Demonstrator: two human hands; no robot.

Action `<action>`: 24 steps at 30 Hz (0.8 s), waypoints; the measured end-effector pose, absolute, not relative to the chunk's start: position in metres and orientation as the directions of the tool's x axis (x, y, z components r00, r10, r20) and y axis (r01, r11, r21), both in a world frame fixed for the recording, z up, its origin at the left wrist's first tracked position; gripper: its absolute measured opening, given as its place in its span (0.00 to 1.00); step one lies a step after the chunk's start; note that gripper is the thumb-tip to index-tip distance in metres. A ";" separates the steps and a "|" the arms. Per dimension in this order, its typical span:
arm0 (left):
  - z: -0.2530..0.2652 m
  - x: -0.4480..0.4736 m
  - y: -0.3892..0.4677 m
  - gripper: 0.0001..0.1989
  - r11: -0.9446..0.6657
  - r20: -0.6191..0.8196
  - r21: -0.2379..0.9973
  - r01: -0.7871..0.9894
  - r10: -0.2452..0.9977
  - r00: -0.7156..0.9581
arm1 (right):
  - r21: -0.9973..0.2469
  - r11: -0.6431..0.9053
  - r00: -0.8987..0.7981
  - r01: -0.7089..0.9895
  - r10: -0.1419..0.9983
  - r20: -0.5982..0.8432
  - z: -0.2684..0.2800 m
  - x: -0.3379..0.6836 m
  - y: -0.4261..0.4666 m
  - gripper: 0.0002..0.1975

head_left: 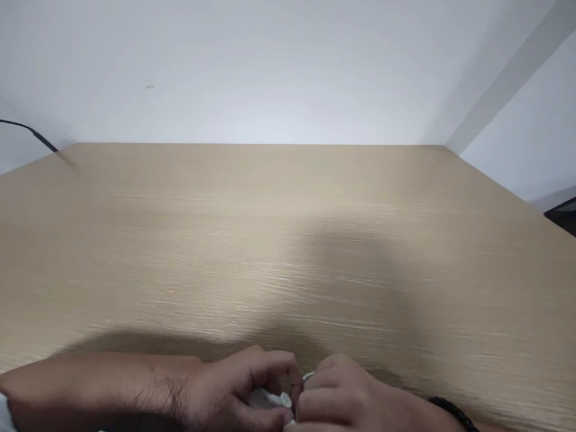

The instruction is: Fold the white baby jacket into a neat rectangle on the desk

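Both hands are close together at the bottom edge of the view, just above or on the wooden table. My left hand (252,384) is curled, thumb and fingers closed round a small white thing (285,399) with a round, flat end. More of the white thing shows inside the palm, but its kind cannot be made out. Touching or nearly touching the left fingertips, my right hand (337,393) is closed in a pinch. A thin, curved white piece shows at its fingers, perhaps part of the same thing. The lower parts of both hands are cut off.
The light wooden table (202,204) reaches back to a white wall (252,72). A black cable (42,140) comes in over the left back corner. A dark object (562,215) stands beyond the right edge. A dark braided bracelet (452,413) circles the right wrist.
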State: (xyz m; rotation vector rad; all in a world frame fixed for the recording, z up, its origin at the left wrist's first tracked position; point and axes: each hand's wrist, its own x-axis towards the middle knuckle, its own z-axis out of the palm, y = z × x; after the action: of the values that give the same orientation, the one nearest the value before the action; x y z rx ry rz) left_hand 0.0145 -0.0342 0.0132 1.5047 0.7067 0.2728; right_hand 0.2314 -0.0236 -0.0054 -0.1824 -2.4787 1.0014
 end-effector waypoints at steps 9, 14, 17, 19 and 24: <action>-0.007 0.008 -0.029 0.15 0.030 -0.060 0.998 0.052 0.438 0.897 | -0.977 0.209 -0.955 0.037 0.295 0.027 0.005 0.227 -0.007 0.08; -0.004 0.013 -0.026 0.16 0.036 0.004 0.999 -0.021 0.411 0.912 | -0.999 0.047 -0.915 -0.001 0.403 0.020 0.002 0.225 -0.012 0.09; 0.004 0.016 -0.023 0.13 0.026 0.000 1.000 -0.011 0.401 0.916 | -0.998 -0.005 -0.876 -0.068 0.479 0.057 0.001 0.223 -0.015 0.12; 0.008 0.015 -0.023 0.13 0.017 -0.039 0.999 0.035 0.408 0.912 | -0.996 0.021 -0.853 -0.081 0.516 0.081 0.001 0.222 -0.015 0.12; 0.001 0.009 -0.024 0.07 0.014 -0.087 0.996 0.090 0.428 0.899 | -0.998 0.068 -0.780 0.005 0.624 0.039 0.006 0.218 -0.014 0.17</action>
State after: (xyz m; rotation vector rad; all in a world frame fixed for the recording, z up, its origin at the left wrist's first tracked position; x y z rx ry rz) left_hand 0.0093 -0.0239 0.0007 1.5478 0.4195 0.2761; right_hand 0.2183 -0.0135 0.0055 -0.6231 -1.8880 1.7603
